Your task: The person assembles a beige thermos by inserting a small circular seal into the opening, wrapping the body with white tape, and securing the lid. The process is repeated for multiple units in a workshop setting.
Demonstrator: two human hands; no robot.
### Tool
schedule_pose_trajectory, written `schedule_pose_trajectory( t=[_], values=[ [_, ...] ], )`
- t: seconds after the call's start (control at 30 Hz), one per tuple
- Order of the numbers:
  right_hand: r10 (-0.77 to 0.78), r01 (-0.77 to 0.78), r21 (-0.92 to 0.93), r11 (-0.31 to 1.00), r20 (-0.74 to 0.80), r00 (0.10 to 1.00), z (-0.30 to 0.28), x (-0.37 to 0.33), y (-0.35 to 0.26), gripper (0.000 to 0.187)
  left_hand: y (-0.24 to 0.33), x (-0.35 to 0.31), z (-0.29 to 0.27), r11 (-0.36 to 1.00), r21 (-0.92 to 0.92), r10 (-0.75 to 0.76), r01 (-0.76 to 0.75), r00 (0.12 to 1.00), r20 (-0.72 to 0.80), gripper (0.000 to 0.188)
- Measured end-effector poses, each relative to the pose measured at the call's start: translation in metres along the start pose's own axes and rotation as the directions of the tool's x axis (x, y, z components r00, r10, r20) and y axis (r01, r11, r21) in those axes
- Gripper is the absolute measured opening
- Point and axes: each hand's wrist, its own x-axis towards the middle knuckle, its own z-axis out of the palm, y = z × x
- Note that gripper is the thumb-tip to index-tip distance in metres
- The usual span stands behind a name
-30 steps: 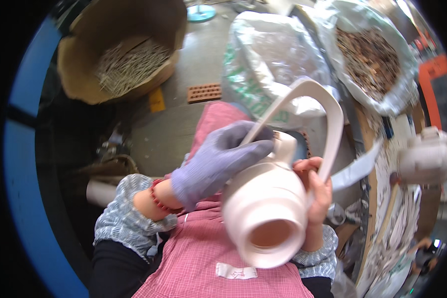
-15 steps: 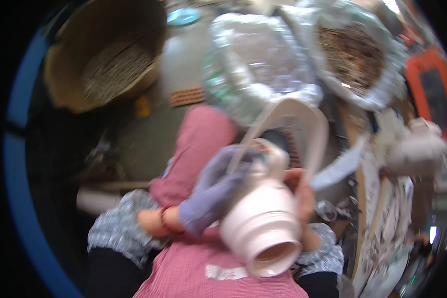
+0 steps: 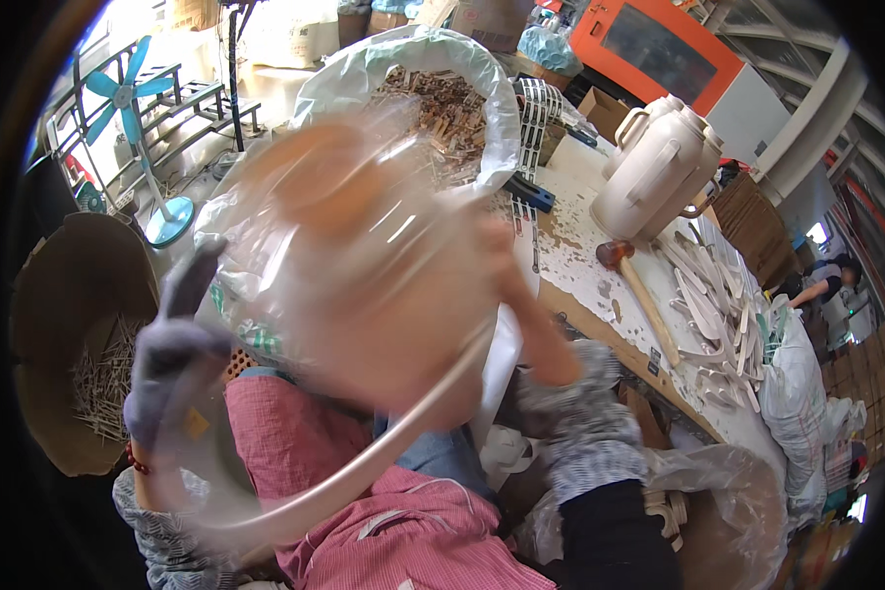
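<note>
A pale pink plastic thermos jug (image 3: 383, 305), smeared by motion, is tilted in front of me with its round opening toward the far left. My bare right hand (image 3: 501, 270) grips the jug's right side. The jug's long curved carry handle (image 3: 403, 433) swings down toward my lap. My left hand (image 3: 177, 354), in a grey-purple glove, is left of the jug with fingers apart; I see nothing held in it.
On the workbench at right are pale jugs (image 3: 659, 167), a mallet (image 3: 644, 295) and a heap of pale handles (image 3: 708, 315). A lined bag (image 3: 310, 93) holds brown pieces; a brown container (image 3: 44, 334) holds thin rods. A blue fan (image 3: 123, 96) and another person (image 3: 826, 283) are farther off.
My view has turned up and right, toward the workbench. The jug has been raised and turned, its opening now facing away. My left hand has come off it.
</note>
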Motion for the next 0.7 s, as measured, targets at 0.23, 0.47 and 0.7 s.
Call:
schedule_pose_trajectory(
  t=[0.23,0.47,0.7],
  values=[
    [-0.229,0.098,-0.219,0.971,-0.724,0.651,-0.230,0.023,-0.064,0.018,-0.106,-0.094,-0.053,0.683,0.618,-0.355,0.389,0.916,-0.185,0.038],
    [-0.367,-0.441,-0.729,0.524,-0.660,0.655,-0.316,0.074,0.082,0.029,-0.234,-0.439,-0.094,0.426,0.062,-0.494,0.903,0.289,-0.820,0.046],
    [-0.254,-0.168,-0.818,0.550,-0.356,0.899,-0.202,0.027,0.128,0.017,-0.145,-0.590,-0.017,-0.413,-0.322,-0.424,0.852,-0.493,-0.760,0.099]
  ],
)
